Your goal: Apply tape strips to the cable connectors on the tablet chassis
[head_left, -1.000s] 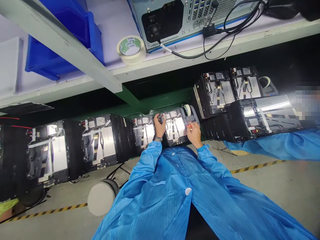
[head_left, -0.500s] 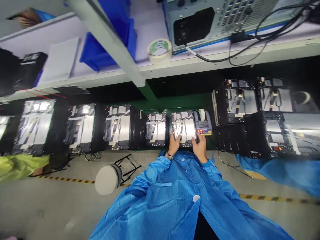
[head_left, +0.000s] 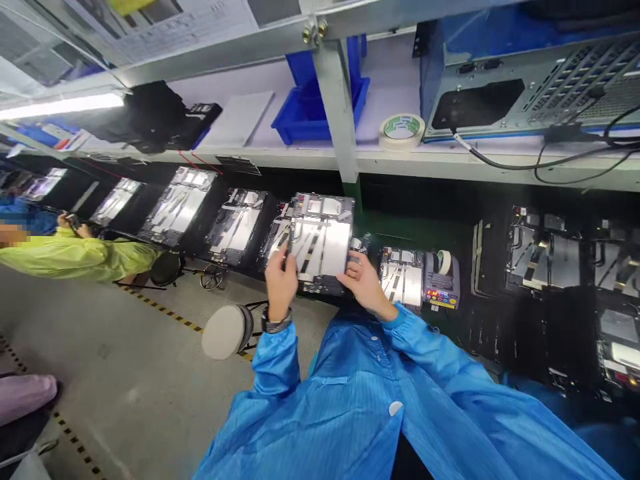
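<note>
Clock is centred on the unit in hand, twelve straight ahead. Way out at nine there's a co-worker in a yellow-green sleeve [head_left: 95,260], then a row of stacked units [head_left: 175,207] running in toward the middle. A round pale stool [head_left: 224,333] sits down at eight.

The left sleeve [head_left: 275,363] points pretty much up to twelve, wrist straight, dark band [head_left: 277,323] on it. The left hand [head_left: 281,277] is at eight, thumb and fingers a little apart and clamped on the edge of the flat unit [head_left: 323,240]. That one's held up right in front of the body, silvery face showing, and it covers part of the units behind.

The right hand [head_left: 365,277] is at four, thumb stretched to the lower corner, fingers curled in at the side, so it's clamped on the same unit. Can't really tell how far the fingers go underneath. The right sleeve [head_left: 435,337] slants in toward ten, elbow out wide.

Between three and four, another unit [head_left: 403,277] lies just beside a tape dispenser [head_left: 441,283] with lit buttons. More stacks [head_left: 543,253] sit further out at three.
</note>
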The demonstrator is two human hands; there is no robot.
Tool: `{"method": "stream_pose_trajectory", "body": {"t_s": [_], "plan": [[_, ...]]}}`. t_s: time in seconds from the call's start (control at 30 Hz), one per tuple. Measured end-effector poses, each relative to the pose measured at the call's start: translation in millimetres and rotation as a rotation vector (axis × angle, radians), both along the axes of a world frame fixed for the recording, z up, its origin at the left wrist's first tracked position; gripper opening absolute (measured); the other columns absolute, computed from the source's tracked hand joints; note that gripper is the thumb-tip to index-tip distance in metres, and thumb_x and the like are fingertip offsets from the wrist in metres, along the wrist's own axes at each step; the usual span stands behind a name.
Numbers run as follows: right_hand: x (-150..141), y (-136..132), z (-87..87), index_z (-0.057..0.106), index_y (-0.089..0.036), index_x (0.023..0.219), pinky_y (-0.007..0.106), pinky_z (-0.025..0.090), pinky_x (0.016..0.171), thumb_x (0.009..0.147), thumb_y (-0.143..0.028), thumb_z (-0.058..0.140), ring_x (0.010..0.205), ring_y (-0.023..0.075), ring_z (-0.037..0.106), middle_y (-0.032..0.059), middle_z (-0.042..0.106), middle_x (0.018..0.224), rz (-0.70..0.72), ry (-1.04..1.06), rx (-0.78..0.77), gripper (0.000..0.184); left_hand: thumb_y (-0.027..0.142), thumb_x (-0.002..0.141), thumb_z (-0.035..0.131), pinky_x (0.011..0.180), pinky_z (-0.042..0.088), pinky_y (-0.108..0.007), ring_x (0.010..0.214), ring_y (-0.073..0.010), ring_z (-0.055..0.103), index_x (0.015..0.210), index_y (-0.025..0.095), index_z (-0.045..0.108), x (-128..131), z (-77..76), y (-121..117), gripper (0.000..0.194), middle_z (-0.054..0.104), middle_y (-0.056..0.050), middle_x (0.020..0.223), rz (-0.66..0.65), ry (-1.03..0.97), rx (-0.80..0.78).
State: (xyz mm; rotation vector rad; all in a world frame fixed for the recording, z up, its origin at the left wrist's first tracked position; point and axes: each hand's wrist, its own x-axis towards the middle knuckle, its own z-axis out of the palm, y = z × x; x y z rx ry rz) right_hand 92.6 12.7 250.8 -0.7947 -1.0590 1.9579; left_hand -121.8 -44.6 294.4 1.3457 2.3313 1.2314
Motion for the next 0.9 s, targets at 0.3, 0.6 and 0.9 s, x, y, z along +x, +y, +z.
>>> {"method": "stream_pose_trajectory", "body": {"t_s": [0.3,0.6,0.9], "plan": [[-125.8,13.8,-0.9,0.044,-0.025,0.121,0.027,0.043,0.048,0.073,-0.055,0.082,0.052,0.0147,0.056,-0.0099,0.060,0.072,0.068,-0.189,0.047,0.069,0.034,0.101,0.058,0.111,0.052,-0.045,0.118,-0.0297,0.070,0.124,0.015,0.075,-89.1,19.5,-2.1,0.035,0.076,-0.016,0.124,0.160,0.295,0.042],[-98.4,40.5,-0.5,0.056,-0.023,0.109,0.031,0.036,0.063,0.090,-0.069,0.065,0.065,0.0205,0.058,-0.0028,0.060,0.068,0.180,-0.700,0.685,0.051,0.028,0.104,0.056,0.119,0.047,-0.045,0.134,-0.0264,0.060,0.125,0.020,0.070,-37.8,-20.8,-19.7,0.026,0.067,-0.016,0.136,0.360,0.201,0.301],[-95.6,47.2,-15.2,0.054,-0.021,0.127,0.033,0.042,0.067,0.099,-0.068,0.052,0.072,0.0227,0.061,0.0007,0.063,0.080,0.254,-0.692,0.786,0.055,0.038,0.107,0.054,0.133,0.030,-0.049,0.160,-0.0266,0.035,0.151,0.021,0.047,8.7,-49.1,-17.7,0.048,0.038,-0.018,0.168,0.541,0.060,0.526]]}}
